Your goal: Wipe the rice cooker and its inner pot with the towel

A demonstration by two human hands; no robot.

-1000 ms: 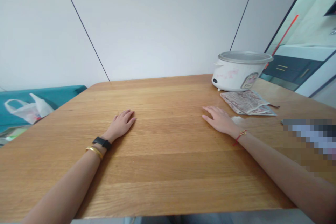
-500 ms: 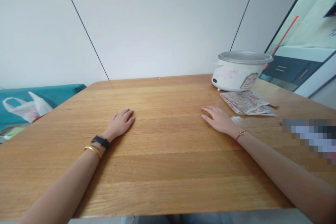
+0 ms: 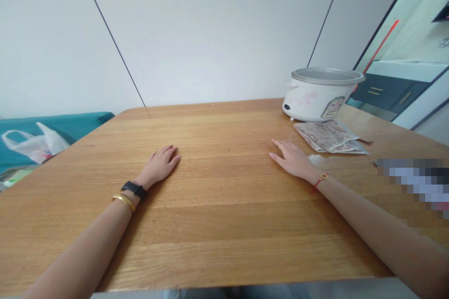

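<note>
Two bare hands rest apart on the worktop (image 3: pixel 224 224), palms down. The left hand (image 3: pixel 158 167), at nine o'clock from the middle, has its fingers loosely extended and close together, holding nothing. The right hand (image 3: pixel 293 161), at three o'clock, has its fingers a little more spread, its thumb apart and pointing towards nine; it too has hold of nothing. As far as can be judged, no handling is under way.

Nearest the right hand, at its one to two o'clock and apart from it, lies a folded patterned cloth (image 3: pixel 328 136), flat and apparently untouched. Beside that wrist is a small whitish patch (image 3: pixel 317 160), too faint to identify. Beyond the cloth, at two o'clock from the middle, a white rice cooker (image 3: pixel 312 100) stands upright with no lid on it; its inside is hidden. The cloth lies before the cooker's near side, partly in the way from there; whether they touch cannot be told.

Farther out, a pixelated object (image 3: pixel 416 184) sits at three o'clock. Off the worktop, towards ten, a white plastic bag (image 3: pixel 35 146) lies by a teal seat (image 3: pixel 89 124). The pale wall (image 3: pixel 217 32) closes off twelve.
</note>
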